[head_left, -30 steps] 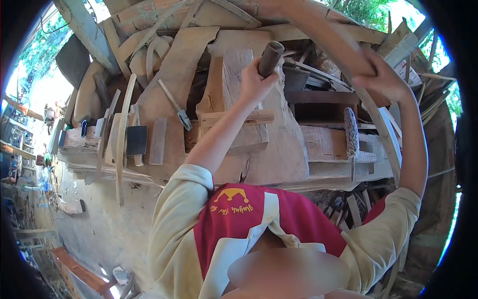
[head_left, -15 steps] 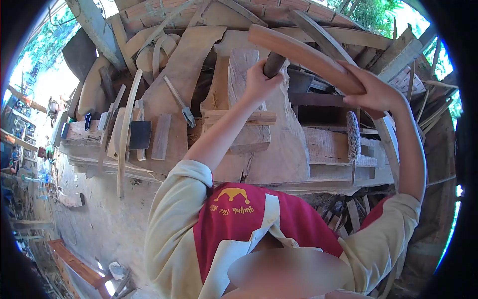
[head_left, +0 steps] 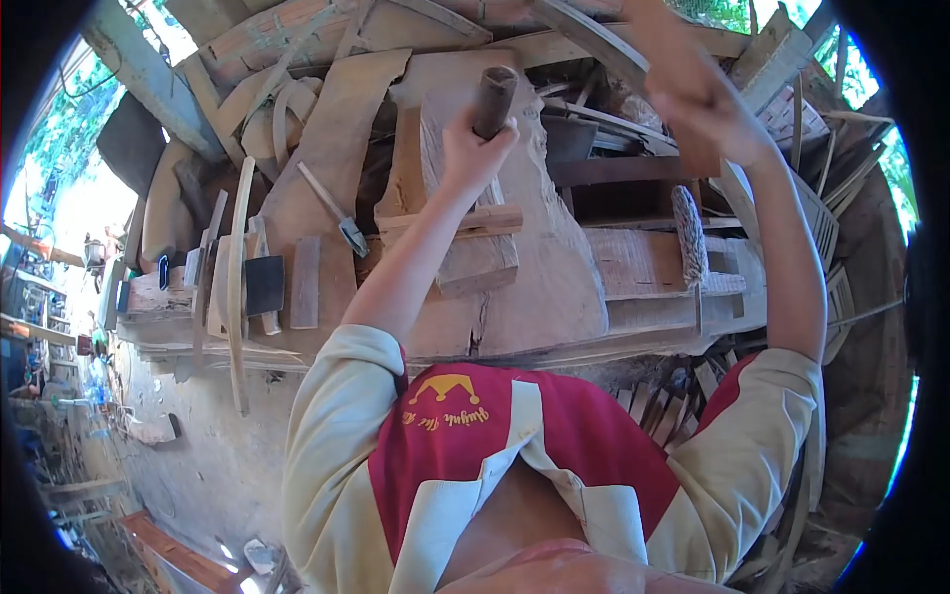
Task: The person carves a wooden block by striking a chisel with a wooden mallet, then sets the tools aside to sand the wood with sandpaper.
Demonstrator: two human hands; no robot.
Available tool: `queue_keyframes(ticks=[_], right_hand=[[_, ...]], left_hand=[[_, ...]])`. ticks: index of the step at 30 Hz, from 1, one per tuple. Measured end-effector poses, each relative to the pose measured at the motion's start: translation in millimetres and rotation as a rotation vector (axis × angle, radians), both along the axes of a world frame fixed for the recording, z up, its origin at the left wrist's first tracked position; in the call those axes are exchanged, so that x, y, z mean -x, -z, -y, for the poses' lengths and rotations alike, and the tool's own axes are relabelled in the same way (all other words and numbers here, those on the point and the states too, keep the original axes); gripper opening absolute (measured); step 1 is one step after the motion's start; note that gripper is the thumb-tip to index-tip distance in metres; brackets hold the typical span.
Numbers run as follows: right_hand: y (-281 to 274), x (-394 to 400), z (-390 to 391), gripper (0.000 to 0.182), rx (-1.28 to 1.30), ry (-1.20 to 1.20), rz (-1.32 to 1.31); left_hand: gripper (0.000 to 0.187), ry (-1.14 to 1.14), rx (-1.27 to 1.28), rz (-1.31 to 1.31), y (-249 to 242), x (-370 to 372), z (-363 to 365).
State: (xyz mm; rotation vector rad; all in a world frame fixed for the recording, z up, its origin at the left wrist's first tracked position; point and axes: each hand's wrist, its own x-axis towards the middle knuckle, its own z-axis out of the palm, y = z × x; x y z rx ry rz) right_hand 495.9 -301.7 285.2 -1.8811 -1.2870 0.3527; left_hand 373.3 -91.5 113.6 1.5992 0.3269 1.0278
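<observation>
My left hand (head_left: pixel 473 156) is wrapped round a dark, thick round handle (head_left: pixel 495 102), which stands up out of the fist; its lower end is hidden. Below that fist and forearm lies a pale wood block (head_left: pixel 479 269) with a thin wood strip (head_left: pixel 495 219) across it. Up at the right, my right hand (head_left: pixel 708 117) grips a curved brown wooden club (head_left: pixel 681 49), smeared by motion and partly cut off by the top edge. The club and the dark handle are apart.
A broad slab (head_left: pixel 554 307) forms the work surface. On its left lie a tool with a metal head (head_left: pixel 353 238), a dark rectangular blade (head_left: pixel 264 285) and wood strips. A rough wrapped handle (head_left: pixel 689 238) stands right. Stacked timber (head_left: pixel 554 45) crowds the back.
The wooden club has swung up and away from the dark handle, carried by my right hand. My left hand has shifted slightly left and tilted the handle more upright.
</observation>
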Motion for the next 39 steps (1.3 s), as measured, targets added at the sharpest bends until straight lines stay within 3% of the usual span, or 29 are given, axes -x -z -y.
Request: queue_keyframes(ticks=[1, 4, 6, 8, 9, 10, 12, 16, 18, 23, 31, 33, 35, 37, 39], right_hand=[[4.6, 7.8, -1.2, 0.071, 0.285, 0.056, 0.432], [-6.7, 1.5, 11.4, 0.067, 0.399, -0.049, 0.617], [-21.0, -7.3, 24.6, 0.067, 0.387, -0.035, 0.552], [-15.4, -15.0, 37.4, 0.068, 0.091, 0.138, 0.24], [-9.9, -14.6, 40.1, 0.07, 0.08, 0.171, 0.017], [1.7, -11.1, 41.0, 0.07, 0.076, 0.178, 0.019], [39.5, -1.8, 42.0, 0.067, 0.006, 0.251, 0.12], [137.6, 13.8, 41.3, 0.057, 0.438, 0.429, -0.137], [212.3, 19.0, 45.2, 0.053, 0.301, 0.422, -0.319], [272.0, 59.5, 34.2, 0.05, 0.477, 0.431, 0.038], [271.3, 91.3, 12.5, 0.044, 0.645, 0.395, 0.258], [279.6, 61.9, 0.2, 0.048, 0.078, 0.333, 0.05], [221.5, 56.2, -27.4, 0.054, -0.253, 0.28, -0.053], [173.5, 62.8, -55.2, 0.057, -0.458, 0.241, -0.132], [135.1, 70.8, -82.2, 0.061, -0.517, 0.177, -0.013]], left_hand=[[0.016, -0.003, 0.0, -0.004, 0.0, 1.3, 0.9], [0.016, 0.029, -0.025, -0.003, -5.2, 3.9, 1.9], [0.016, 0.022, 0.017, -0.01, -4.3, 6.9, 0.7], [0.016, 0.049, 0.057, -0.012, -2.2, 6.7, -1.1], [0.016, 0.051, 0.047, 0.014, 0.9, 5.8, -2.8], [0.017, 0.056, 0.037, 0.04, 1.5, 4.7, -3.8], [0.017, 0.064, 0.031, 0.05, 1.0, 6.7, -3.8], [0.019, 0.083, 0.074, 0.026, 1.8, 9.0, -0.4], [0.02, 0.077, 0.056, 0.016, 3.7, 6.1, -3.6], [0.02, 0.064, 0.017, 0.02, 5.7, 5.9, -5.1], [0.02, 0.127, 0.061, 0.012, -0.8, 13.1, -2.7], [0.02, 0.107, 0.022, 0.006, 4.1, 10.6, -5.2], [0.02, 0.079, -0.016, -0.001, 5.2, 10.5, -5.0], [0.021, 0.067, -0.008, -0.019, 1.8, 12.1, -3.8], [0.021, 0.089, -0.016, 0.006, 0.0, 12.8, -2.2]])
